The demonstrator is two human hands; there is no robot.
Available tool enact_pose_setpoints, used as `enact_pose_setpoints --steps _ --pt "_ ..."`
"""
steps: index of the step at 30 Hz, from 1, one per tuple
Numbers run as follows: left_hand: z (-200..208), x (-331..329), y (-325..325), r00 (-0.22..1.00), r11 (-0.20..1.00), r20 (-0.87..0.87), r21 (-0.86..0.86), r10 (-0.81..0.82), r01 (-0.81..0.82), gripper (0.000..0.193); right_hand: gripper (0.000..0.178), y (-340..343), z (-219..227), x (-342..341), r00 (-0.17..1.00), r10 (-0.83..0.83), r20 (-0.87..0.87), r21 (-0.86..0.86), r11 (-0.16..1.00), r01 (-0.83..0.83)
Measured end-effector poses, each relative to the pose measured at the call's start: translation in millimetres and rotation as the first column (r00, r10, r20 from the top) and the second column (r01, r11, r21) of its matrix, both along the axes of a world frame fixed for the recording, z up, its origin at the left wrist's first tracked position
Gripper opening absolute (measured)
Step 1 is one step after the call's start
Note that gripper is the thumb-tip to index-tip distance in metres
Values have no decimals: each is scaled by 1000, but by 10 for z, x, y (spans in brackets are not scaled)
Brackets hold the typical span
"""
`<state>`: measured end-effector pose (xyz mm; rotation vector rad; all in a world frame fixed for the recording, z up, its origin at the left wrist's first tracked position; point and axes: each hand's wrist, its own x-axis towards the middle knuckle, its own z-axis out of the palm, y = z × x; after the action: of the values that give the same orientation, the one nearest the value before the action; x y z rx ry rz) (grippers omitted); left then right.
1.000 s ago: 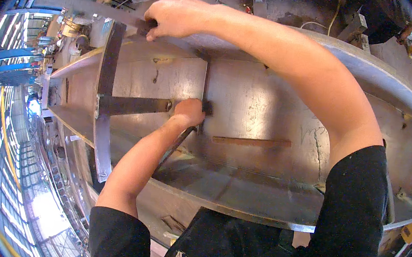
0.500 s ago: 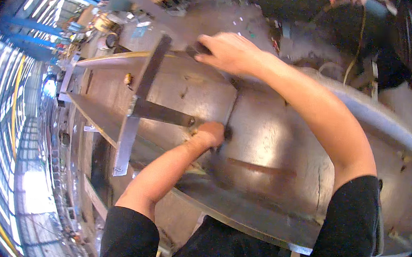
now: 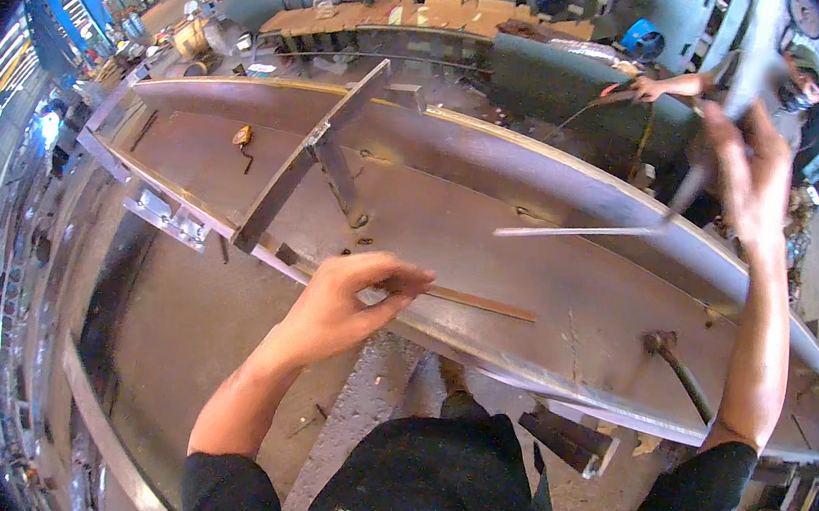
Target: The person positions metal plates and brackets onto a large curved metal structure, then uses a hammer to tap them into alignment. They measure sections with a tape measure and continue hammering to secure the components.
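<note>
Within and left of the right hand [image 3: 762, 188], an L-shaped metal bar [image 3: 617, 231]

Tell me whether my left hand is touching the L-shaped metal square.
Apart. The head view shows the metal trough's floor between the left hand's fingertips and the tip of the L-shaped metal square's pale arm.
</note>
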<state>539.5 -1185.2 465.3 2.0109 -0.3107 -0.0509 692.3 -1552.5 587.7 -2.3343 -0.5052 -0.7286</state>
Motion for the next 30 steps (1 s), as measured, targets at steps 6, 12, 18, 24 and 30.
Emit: enact_pose_setpoints --steps 6,12,18,24,30 --pt "-969 -1285 450 932 939 -313 -226 181 -258 33 31 -819 576 -1757 887 -261 381 241 954 177" --pt "-3453 -2819 1101 804 849 -282 249 524 -466 27 30 -1040 796 -3181 743 -419 521 319 904 285" --pt "-4892 -4968 781 260 748 -902 96 344 -656 36 32 -1569 504 -4134 776 -498 388 369 855 364" --pt "-5101 -5940 -127 93 722 -947 169 308 -671 37 32 -2005 307 -4270 811 -386 439 442 879 180" --pt "-5129 -6456 -516 54 693 -950 185 308 -697 38 27 -2613 -1 -3757 694 -535 482 751 660 -14"
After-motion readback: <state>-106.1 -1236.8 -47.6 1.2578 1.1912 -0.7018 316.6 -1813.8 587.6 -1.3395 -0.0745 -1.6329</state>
